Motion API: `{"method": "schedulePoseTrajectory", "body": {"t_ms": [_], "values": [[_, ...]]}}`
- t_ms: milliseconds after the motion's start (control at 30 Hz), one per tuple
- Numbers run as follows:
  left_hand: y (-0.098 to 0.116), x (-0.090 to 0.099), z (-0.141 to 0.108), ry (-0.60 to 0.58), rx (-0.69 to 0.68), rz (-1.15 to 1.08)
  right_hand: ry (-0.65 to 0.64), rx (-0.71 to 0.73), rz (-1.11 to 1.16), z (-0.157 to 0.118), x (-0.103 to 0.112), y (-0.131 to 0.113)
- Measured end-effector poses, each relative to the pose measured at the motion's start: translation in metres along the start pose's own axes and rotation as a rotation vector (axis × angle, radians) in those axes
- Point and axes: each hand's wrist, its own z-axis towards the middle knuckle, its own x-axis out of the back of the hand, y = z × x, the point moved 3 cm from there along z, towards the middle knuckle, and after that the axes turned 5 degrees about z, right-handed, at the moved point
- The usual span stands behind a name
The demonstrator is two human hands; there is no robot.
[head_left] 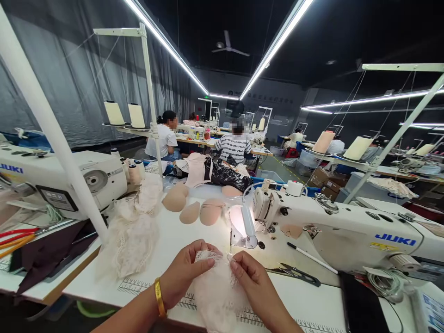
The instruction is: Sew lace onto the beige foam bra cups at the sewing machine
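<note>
A piece of pale cream lace (217,296) hangs between my two hands over the front edge of the white sewing table. My left hand (192,266), with a gold bracelet on its wrist, pinches the lace's upper left edge between thumb and fingers. Pinching the upper right edge is my right hand (248,277). Just beyond the fingertips lies the lit needle area of a white JUKI sewing machine (333,222). Black thread snips (300,274) lie to the right of my right hand, close to a white pen (312,258).
Beige bra cups (211,211) lie behind the hands. A heap of cream lace (133,236) covers the table's left side. Another sewing machine (62,171) stands left, beside a slanting white pole (52,120). A black phone-like slab (362,303) lies right. Several people sit farther back.
</note>
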Motion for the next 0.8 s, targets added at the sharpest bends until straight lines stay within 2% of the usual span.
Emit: {"method": "schedulePoseTrajectory", "body": {"t_ms": [67, 133, 200, 267, 300, 367, 467, 533, 633, 733, 800], "values": [[-0.004, -0.003, 0.001, 0.037, 0.013, 0.037, 0.059, 0.066, -0.007, 0.001, -0.002, 0.000], [-0.007, 0.000, 0.007, 0.039, 0.024, 0.165, 0.108, 0.065, 0.111, 0.004, -0.001, 0.002], [-0.004, 0.011, 0.019, 0.031, -0.035, 0.496, 0.109, -0.018, 0.243, 0.010, 0.001, 0.009], [0.006, 0.029, 0.038, 0.061, -0.135, 0.949, 0.089, -0.107, 0.274, 0.018, 0.004, 0.016], [0.011, 0.040, 0.048, 0.103, -0.170, 1.106, 0.087, -0.138, 0.260, 0.022, 0.005, 0.019], [0.021, 0.063, 0.070, 0.177, -0.195, 1.284, 0.089, -0.162, 0.226, 0.028, 0.007, 0.022], [0.026, 0.090, 0.098, 0.222, -0.154, 1.474, 0.079, -0.155, 0.196, 0.031, 0.008, 0.021], [0.025, 0.099, 0.109, 0.224, -0.128, 1.573, 0.080, -0.158, 0.192, 0.031, 0.008, 0.019], [0.021, 0.103, 0.113, 0.212, -0.133, 1.667, 0.074, -0.164, 0.207, 0.030, 0.007, 0.016], [0.019, 0.102, 0.108, 0.195, -0.179, 1.700, 0.056, -0.157, 0.205, 0.030, 0.006, 0.015], [0.022, 0.101, 0.102, 0.226, -0.220, 1.695, 0.051, -0.149, 0.204, 0.030, 0.006, 0.016]]}}
